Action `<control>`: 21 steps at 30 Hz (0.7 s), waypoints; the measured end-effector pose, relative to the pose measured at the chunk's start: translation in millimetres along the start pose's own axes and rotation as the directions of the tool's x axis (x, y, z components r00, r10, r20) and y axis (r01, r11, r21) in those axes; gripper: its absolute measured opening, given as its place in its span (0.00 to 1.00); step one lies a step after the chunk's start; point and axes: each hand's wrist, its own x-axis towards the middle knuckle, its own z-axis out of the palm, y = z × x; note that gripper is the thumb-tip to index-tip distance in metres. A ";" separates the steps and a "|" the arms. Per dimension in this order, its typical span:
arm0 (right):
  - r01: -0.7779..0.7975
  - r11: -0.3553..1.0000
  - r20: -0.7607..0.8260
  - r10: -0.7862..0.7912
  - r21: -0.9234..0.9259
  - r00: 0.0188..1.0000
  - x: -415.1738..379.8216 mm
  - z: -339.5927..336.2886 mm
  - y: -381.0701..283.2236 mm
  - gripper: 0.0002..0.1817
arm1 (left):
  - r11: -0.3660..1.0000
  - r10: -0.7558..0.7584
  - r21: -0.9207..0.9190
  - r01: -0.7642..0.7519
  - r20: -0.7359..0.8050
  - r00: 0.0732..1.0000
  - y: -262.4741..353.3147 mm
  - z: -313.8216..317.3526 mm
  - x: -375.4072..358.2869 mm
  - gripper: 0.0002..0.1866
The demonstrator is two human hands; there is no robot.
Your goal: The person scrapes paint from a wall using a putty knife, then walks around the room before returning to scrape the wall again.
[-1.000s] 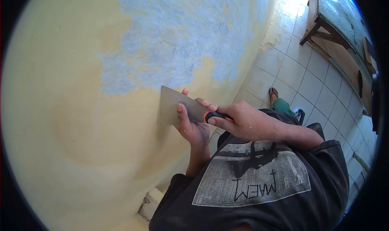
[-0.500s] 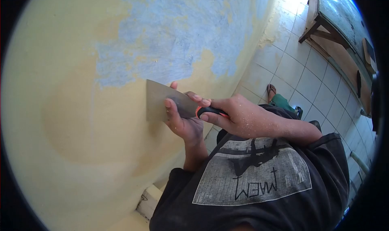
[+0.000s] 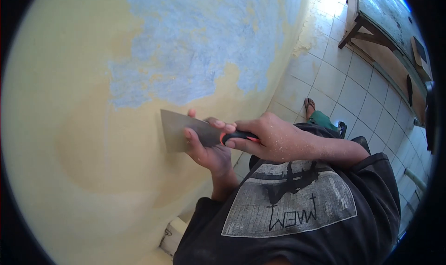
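**Scraper held flat to a painted wall, two-handed grip**

The wall (image 3: 93, 139) fills the left of the view: yellow paint below, and above it a rough blue patch (image 3: 195, 46) where the yellow coat is gone. My dark shirt (image 3: 297, 209) lies nearest the camera, at the bottom of the view.

Just beyond the shirt, my right hand (image 3: 269, 137) is closed around the scraper's black-and-orange handle (image 3: 237, 136), fingers wrapped fully, forefinger stretched forward onto the base of the blade. This grip, I judge, steers the tool and sets its angle. My left hand (image 3: 206, 149) comes up from below; its fingers (image 3: 189, 137) are curled over the blade's face and lie flat on the metal, one fingertip showing past the upper edge. I judge that this hand adds pressure, keeping the edge tight to the wall.

The blade (image 3: 174, 130) is wide and grey. It projects leftward past both hands, its far edge against the yellow paint just below the lower border of the blue patch. The scraper thus lies between my two hands and the wall, handle toward me.

Farther off, to the right, are the tiled floor (image 3: 344, 88), my sandalled foot (image 3: 310, 108), and a wooden table (image 3: 385, 28).
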 end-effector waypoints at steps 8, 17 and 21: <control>-0.242 0.961 0.150 0.221 0.137 0.964 -36.8 -14.1 25.8 0.20 | 0.992 -0.107 0.066 0.104 0.042 0.993 -48.7 -15.9 -25.8 0.25; -0.137 0.978 0.077 0.126 0.159 0.989 -19.9 -23.4 10.8 0.21 | 0.995 -0.069 0.068 0.068 0.012 0.998 -30.0 7.3 4.5 0.26; -0.228 0.948 0.027 0.228 0.220 0.973 -17.3 -24.0 2.6 0.22 | 0.992 -0.092 0.085 0.093 -0.016 0.996 -30.0 15.9 13.8 0.25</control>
